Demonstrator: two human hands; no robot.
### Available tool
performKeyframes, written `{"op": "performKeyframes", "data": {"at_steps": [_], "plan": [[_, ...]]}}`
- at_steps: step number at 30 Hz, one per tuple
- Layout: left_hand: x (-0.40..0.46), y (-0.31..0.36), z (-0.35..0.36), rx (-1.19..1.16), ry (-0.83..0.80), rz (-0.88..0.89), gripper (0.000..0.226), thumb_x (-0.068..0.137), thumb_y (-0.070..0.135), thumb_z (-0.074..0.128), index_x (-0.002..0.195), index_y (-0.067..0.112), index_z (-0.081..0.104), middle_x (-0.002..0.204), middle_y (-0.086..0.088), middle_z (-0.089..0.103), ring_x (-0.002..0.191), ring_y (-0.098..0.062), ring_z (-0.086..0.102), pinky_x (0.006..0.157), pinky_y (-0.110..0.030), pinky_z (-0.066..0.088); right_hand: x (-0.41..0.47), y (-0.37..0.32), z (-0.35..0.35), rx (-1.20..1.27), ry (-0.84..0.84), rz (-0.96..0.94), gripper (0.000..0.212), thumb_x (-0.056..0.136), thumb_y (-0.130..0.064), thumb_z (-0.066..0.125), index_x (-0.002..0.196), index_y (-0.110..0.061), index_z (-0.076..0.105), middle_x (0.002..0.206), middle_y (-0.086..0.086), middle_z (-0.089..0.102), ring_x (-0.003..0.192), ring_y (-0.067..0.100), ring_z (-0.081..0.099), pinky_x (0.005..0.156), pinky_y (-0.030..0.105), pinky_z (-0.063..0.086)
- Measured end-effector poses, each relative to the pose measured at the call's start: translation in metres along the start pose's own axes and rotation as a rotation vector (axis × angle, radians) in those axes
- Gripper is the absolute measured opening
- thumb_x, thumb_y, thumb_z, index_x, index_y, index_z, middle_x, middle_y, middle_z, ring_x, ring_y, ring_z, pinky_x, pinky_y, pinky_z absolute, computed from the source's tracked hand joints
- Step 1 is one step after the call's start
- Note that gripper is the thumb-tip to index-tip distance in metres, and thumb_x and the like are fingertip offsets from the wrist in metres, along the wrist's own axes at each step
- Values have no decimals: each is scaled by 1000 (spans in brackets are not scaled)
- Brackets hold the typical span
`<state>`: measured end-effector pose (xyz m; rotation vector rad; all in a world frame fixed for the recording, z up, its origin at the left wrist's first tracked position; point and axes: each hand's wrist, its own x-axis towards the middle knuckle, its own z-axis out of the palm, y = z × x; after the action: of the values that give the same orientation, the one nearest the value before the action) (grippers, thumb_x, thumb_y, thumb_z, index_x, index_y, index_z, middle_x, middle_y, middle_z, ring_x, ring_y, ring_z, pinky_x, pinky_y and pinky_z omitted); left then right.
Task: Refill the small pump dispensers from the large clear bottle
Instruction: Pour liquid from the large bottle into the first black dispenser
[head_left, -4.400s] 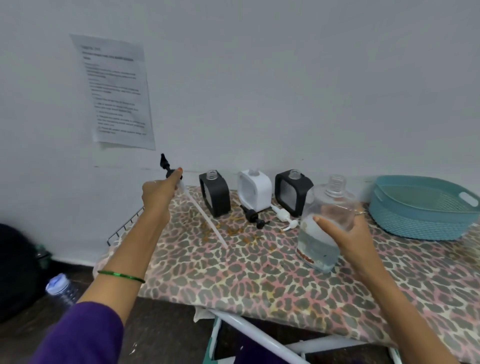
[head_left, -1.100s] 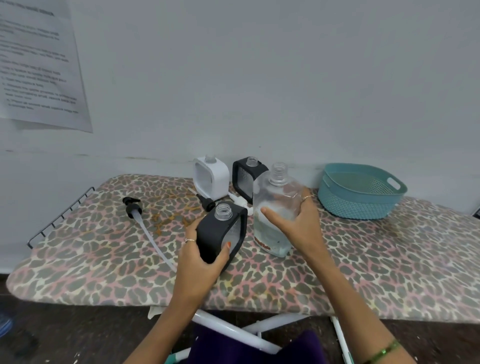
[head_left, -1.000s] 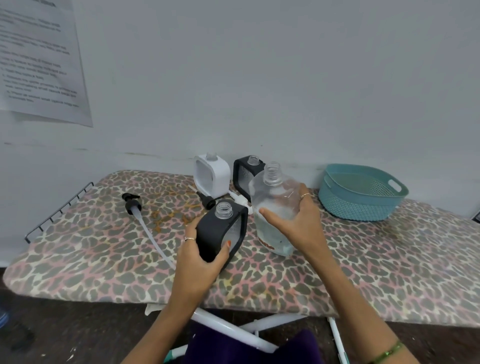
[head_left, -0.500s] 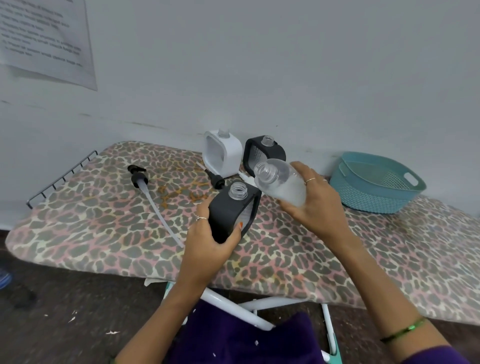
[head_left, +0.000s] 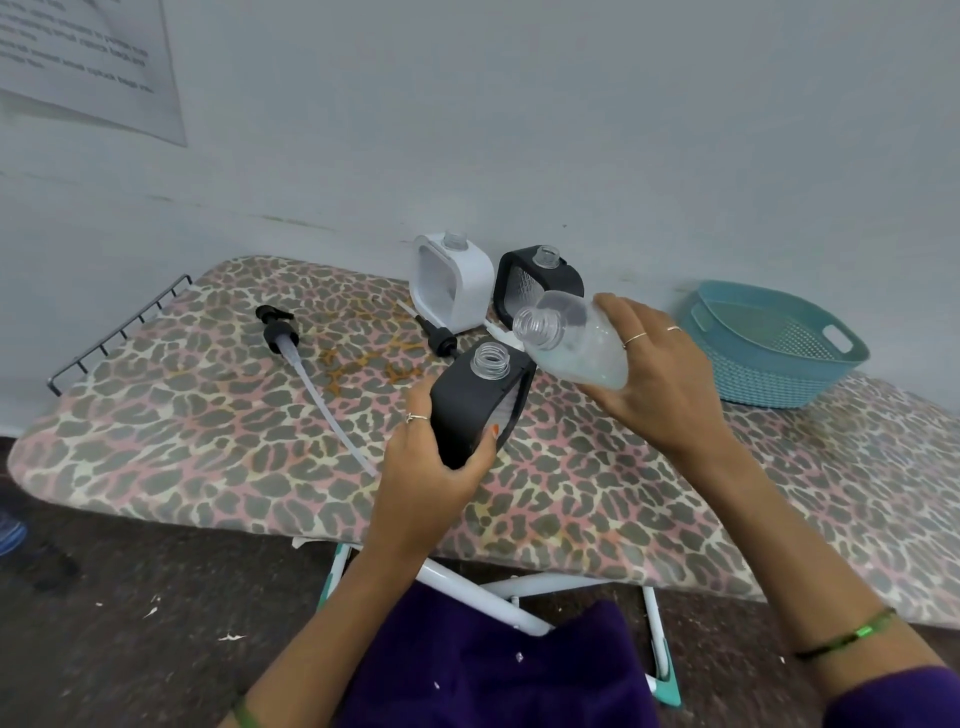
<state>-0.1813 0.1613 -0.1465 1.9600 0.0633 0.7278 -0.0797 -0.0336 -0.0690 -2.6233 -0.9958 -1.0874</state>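
Note:
My left hand (head_left: 431, 467) grips a black pump dispenser (head_left: 475, 410) with an open clear neck, held tilted above the leopard-print board (head_left: 208, 431). The large clear bottle (head_left: 571, 348) lies nearly on its side in my right hand (head_left: 654, 389), its open mouth just above and right of the dispenser's neck. Pale liquid sits in the bottle's lower side. At the back by the wall stand a white dispenser (head_left: 452, 280) and a second black dispenser (head_left: 535, 283), both uncapped.
A black pump head with a long clear tube (head_left: 306, 374) lies on the board to the left. Another black pump head (head_left: 441, 338) lies by the white dispenser. A teal basket (head_left: 769, 353) stands at the right. A wire rack (head_left: 114, 332) edges the board's left end.
My right hand has lifted the large bottle off the board and tipped it towards the black dispenser. My left hand keeps its hold on the dispenser. The long pump, earlier in my left hand, lies on the board.

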Motion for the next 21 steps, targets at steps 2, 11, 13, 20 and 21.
{"op": "performKeyframes", "data": {"at_steps": [2, 11, 13, 20, 21], "plan": [[0, 0, 0, 0, -4, 6, 55, 83, 22, 74, 128, 7, 47, 57, 10, 36, 46, -8, 37, 45, -10, 30, 1, 0, -1, -6, 15, -29, 73, 62, -23, 90, 123, -2, 55, 111, 17, 66, 92, 36, 64, 72, 40, 54], [0, 1, 1, -36, 1, 55, 49, 83, 22, 73, 123, 12, 46, 72, 5, 54, 59, -8, 51, 50, -11, 39, 3, 7, 4, -40, 3, -72, 72, 65, -18, 88, 127, -2, 54, 118, 18, 64, 101, 38, 61, 81, 45, 50], [0, 1, 1, -50, 3, 63, 47, 83, 21, 73, 120, 14, 46, 73, 5, 55, 61, -10, 53, 49, -13, 41, 4, 8, 5, -44, 1, -84, 70, 68, -17, 85, 128, -3, 53, 119, 18, 63, 102, 39, 61, 82, 46, 49], [1, 1, 1, -26, 3, 78, 50, 81, 12, 75, 122, 4, 48, 68, 17, 45, 56, 4, 49, 49, -4, 34, 7, 9, 5, -53, -10, -123, 74, 68, -11, 83, 131, -8, 45, 121, 17, 61, 105, 39, 60, 86, 48, 48], [1, 1, 1, -24, 2, 79, 50, 82, 14, 75, 122, 5, 48, 68, 16, 45, 57, 3, 49, 50, -4, 34, 7, 9, 5, -51, -8, -128, 75, 67, -10, 83, 131, -8, 44, 121, 18, 61, 106, 39, 60, 86, 48, 48]]}}
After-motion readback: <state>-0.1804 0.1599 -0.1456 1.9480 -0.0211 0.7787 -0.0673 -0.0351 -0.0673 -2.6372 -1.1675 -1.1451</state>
